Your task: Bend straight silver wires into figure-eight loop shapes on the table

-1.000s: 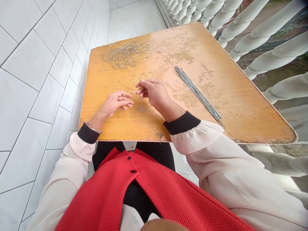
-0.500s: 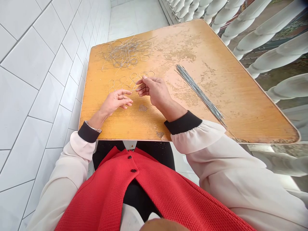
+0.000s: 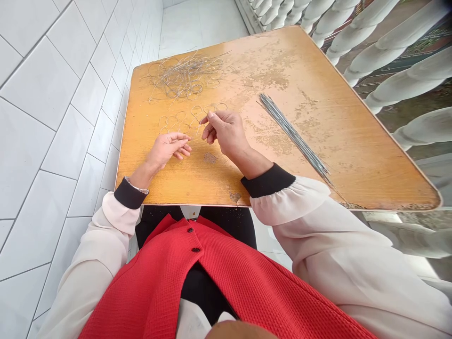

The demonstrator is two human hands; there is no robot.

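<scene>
Between my fingers is a thin metal wire (image 3: 197, 113) bent into loops, partly hidden by my hands. My right hand (image 3: 226, 132) pinches it between thumb and fingertips, above the near-middle of the wooden table (image 3: 219, 181). My left hand (image 3: 171, 148) is just to the left and a little lower, its thumb and index finger pressed together at the wire's looped left part. Several thin loops show beyond both hands; which belong to the held wire and which lie on the table I cannot tell.
A tangled pile of looped wires (image 3: 189, 75) lies at the far left of the table. To the right, a bundle of straight grey wires (image 3: 293, 136) rests diagonally. A white tiled wall (image 3: 60, 99) runs along the left, and a white balustrade (image 3: 381, 52) along the right.
My left hand has shifted slightly left and its fingers have drawn closer together. My right hand has turned slightly, and the wire end by its fingertips now points downward.
</scene>
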